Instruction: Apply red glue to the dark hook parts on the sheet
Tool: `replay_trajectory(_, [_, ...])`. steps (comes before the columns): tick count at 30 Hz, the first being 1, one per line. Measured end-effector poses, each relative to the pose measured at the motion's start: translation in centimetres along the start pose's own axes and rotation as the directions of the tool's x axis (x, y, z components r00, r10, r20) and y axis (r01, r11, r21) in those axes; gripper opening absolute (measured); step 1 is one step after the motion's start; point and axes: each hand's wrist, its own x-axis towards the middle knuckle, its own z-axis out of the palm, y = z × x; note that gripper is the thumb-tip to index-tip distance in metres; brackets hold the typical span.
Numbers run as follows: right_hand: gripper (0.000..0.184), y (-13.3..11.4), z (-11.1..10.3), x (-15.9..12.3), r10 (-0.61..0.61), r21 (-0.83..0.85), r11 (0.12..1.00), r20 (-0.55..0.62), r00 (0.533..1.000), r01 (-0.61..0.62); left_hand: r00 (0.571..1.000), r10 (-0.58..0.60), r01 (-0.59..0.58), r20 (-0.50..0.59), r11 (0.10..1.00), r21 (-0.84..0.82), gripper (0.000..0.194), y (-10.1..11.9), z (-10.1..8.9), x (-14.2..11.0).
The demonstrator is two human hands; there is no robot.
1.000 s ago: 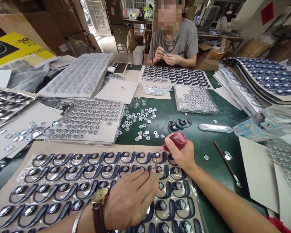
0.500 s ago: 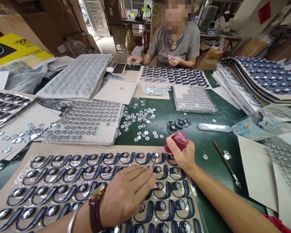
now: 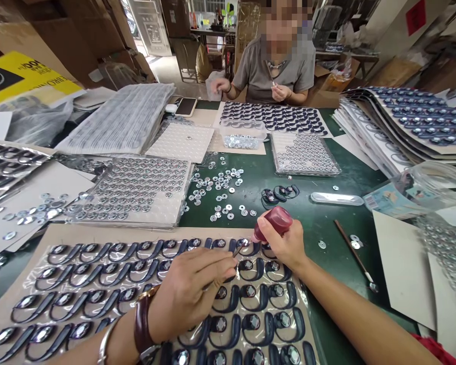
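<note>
My right hand (image 3: 287, 243) is wrapped round a small red squeeze bottle (image 3: 274, 223), tilted with its tip down to the left. That tip is close to a shiny round piece (image 3: 244, 243) in the back row of a plastic-covered sheet (image 3: 137, 234). Closed in a pinch, my left hand (image 3: 192, 289) holds a thin pointed tool (image 3: 238, 249) whose end is at the same piece; most of the tool is hidden by the fingers. Rows of dark curved ear-hook parts (image 3: 253, 296) with shiny discs fill the sheet, and my left hand covers some of them.
Loose metal washers (image 3: 222, 185) lie scattered behind the sheet, beside a disc-covered board (image 3: 137, 187). Several dark parts (image 3: 279, 195) and a clear narrow case (image 3: 336, 199) are farther right. A brown stick (image 3: 353, 251) lies at right. Across the table sits a co-worker (image 3: 277, 66).
My left hand has drawn slightly left with the tool, showing more of its length. The bottle has shifted a little left in my right hand. The co-worker's hand at the left has lifted.
</note>
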Motion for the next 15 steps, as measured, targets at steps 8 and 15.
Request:
replay_trajectory(8, [0.017,-0.1,0.3,0.1,-0.013,0.043,0.999,0.034,0.999,0.011,0.984,-0.177,0.170,-0.031,0.971,-0.166,0.018,-0.7,-0.2,0.3])
replay_trajectory(15, [0.023,-1.4,-1.7,0.2,0.027,0.186,0.983,-0.170,0.985,0.005,0.959,-0.256,0.227,-0.123,0.951,-0.210,0.017,-0.6,-1.2,-0.1])
